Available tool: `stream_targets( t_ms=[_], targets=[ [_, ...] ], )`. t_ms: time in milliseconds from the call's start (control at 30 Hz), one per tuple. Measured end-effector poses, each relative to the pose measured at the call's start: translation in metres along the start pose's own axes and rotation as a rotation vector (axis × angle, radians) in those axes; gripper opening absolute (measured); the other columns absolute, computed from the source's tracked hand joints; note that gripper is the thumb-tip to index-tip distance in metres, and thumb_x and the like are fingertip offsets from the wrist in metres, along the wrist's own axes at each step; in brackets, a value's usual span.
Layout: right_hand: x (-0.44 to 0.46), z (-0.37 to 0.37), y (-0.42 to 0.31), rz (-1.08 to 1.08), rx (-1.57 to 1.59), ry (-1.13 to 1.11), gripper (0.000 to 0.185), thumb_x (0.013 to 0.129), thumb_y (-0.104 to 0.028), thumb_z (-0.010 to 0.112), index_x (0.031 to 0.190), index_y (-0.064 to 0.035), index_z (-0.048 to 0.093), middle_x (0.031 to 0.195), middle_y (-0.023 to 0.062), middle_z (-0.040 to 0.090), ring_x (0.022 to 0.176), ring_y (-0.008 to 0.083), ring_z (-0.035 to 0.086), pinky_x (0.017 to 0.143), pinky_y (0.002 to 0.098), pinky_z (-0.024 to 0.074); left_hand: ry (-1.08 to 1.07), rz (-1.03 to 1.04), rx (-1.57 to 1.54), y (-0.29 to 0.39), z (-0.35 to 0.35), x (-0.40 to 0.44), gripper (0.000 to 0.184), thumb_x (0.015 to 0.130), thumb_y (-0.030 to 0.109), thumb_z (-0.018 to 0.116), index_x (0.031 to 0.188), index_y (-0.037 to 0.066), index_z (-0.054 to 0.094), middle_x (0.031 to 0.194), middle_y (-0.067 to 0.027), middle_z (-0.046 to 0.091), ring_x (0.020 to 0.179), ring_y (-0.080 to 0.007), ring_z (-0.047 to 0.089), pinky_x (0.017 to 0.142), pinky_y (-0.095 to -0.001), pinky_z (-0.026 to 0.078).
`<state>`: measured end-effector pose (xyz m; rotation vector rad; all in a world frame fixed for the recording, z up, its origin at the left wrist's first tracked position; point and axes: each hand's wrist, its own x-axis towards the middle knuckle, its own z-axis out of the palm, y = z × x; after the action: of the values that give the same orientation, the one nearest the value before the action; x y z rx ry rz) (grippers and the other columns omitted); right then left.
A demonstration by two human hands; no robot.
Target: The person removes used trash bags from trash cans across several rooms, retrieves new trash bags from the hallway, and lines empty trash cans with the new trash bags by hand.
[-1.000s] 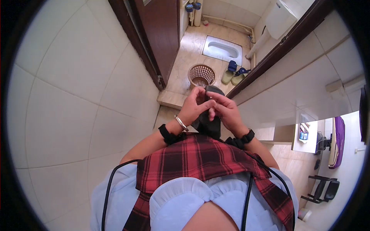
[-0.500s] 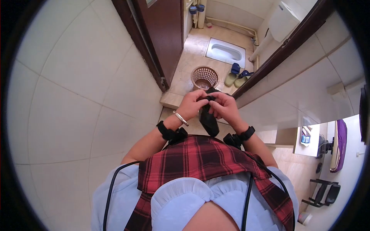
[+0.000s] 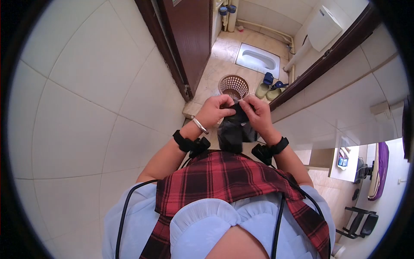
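A thin black plastic bag hangs in front of my red plaid apron, its upper edge pinched between my two hands. My left hand, with a silver bangle at the wrist, grips it by thumb and fingers. Close beside it, my right hand pinches the same edge from the other side. Below the fingers the bag spreads out in loose folds. Just beyond the hands stands a brown lattice wastebasket on the tiled floor; no bag lines the part I can see.
Past the doorway lie a squat toilet, green slippers and blue slippers. A brown door stands open at left. A white cistern hangs on the wall. At right are a white table and a black chair.
The black bag has gone from a narrow bunched strip to a wider, looser sheet. Both hands still pinch it, the right one slightly farther right. The view has shifted a little.
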<state>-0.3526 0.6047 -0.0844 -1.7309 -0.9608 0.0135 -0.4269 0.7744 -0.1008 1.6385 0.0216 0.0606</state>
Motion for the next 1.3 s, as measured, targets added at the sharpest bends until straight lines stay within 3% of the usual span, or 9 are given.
stream_targets(
  t_ms=[267,433,533,633,833,900,1133,1233,1300],
  targets=[
    [0.007,-0.001,-0.015,0.118,0.186,-0.049,0.01,0.078,-0.004,0.063,0.085,-0.0006,0.058,0.069,0.006,0.058,0.068,0.0112,0.055,0.064,0.0253,0.0452,0.056,0.066,-0.309,0.002,-0.007,0.003,0.01,0.081,0.001,0.058,0.09,0.004,0.054,0.082,0.0039,0.054,0.076,-0.0044,0.051,0.069,-0.0198,0.042],
    [0.006,-0.003,-0.016,0.116,0.091,-0.091,0.01,0.075,-0.002,0.063,0.085,0.0008,0.061,0.075,0.004,0.062,0.072,0.0099,0.056,0.067,0.0248,0.0457,0.068,0.235,0.238,0.029,0.008,-0.004,0.027,0.072,0.008,0.069,0.091,0.004,0.05,0.083,-0.0007,0.054,0.076,-0.0113,0.053,0.071,-0.0229,0.043],
    [0.004,-0.013,0.0,0.381,0.317,0.061,0.009,0.077,-0.002,0.06,0.085,0.0025,0.062,0.076,0.0044,0.063,0.073,0.0079,0.056,0.066,0.0239,0.0454,0.127,0.205,0.372,0.026,-0.002,-0.006,0.032,0.066,-0.001,0.063,0.095,0.004,0.049,0.08,-0.0031,0.054,0.077,-0.013,0.054,0.07,-0.024,0.044],
    [-0.002,-0.027,0.007,0.319,0.1,-0.059,0.008,0.075,-0.001,0.061,0.082,0.0028,0.062,0.079,0.0055,0.065,0.072,0.0091,0.057,0.065,0.0246,0.0459,0.122,0.182,0.098,0.034,-0.018,-0.004,0.027,0.067,-0.007,0.051,0.093,0.003,0.051,0.077,-0.0034,0.056,0.073,-0.0081,0.054,0.066,-0.0216,0.045],
    [-0.008,-0.019,-0.012,0.074,-0.067,-0.197,0.017,0.063,0.006,0.067,0.079,-0.0009,0.064,0.071,0.0077,0.06,0.068,0.0159,0.058,0.06,0.0259,0.0448,-0.082,0.175,0.427,0.035,-0.021,0.0,0.015,0.071,-0.001,0.051,0.085,0.0,0.056,0.07,-0.0032,0.057,0.067,-0.0079,0.054,0.063,-0.0222,0.044],
    [-0.01,-0.017,-0.011,0.044,-0.109,-0.143,0.015,0.063,0.001,0.069,0.075,-0.0006,0.061,0.068,0.0085,0.058,0.062,0.0173,0.057,0.057,0.0281,0.0445,-0.004,0.159,0.407,0.039,-0.018,-0.002,0.014,0.069,0.003,0.052,0.082,0.0,0.056,0.067,-0.0135,0.058,0.063,-0.0207,0.058,0.062,-0.0298,0.046],
    [-0.026,0.0,-0.011,0.28,0.052,-0.05,0.024,0.063,-0.005,0.073,0.065,0.0004,0.049,0.059,0.0028,0.046,0.057,0.0082,0.042,0.051,0.0253,0.0379,0.035,0.183,0.374,0.033,-0.017,0.0,0.014,0.07,0.0,0.053,0.084,-0.001,0.057,0.069,-0.0056,0.058,0.062,-0.0107,0.053,0.062,-0.0247,0.045],
    [-0.022,0.002,-0.014,0.313,0.062,-0.012,0.029,0.063,-0.006,0.074,0.063,0.0004,0.047,0.058,0.0019,0.042,0.057,0.0075,0.039,0.05,0.0248,0.0365,0.466,0.723,0.847,0.045,-0.011,0.0,0.01,0.071,0.005,0.062,0.079,0.0,0.057,0.067,-0.0068,0.056,0.058,-0.0153,0.052,0.061,-0.025,0.045],
    [-0.022,0.003,-0.008,0.331,0.031,0.071,0.03,0.063,-0.009,0.076,0.064,-0.0005,0.047,0.058,0.0009,0.043,0.057,0.008,0.039,0.05,0.0254,0.0363,0.402,0.349,0.724,0.055,-0.001,-0.021,0.014,0.071,0.014,0.066,0.07,0.003,0.058,0.062,-0.0093,0.056,0.055,-0.0287,0.052,0.055,-0.0325,0.044]
  ],
)
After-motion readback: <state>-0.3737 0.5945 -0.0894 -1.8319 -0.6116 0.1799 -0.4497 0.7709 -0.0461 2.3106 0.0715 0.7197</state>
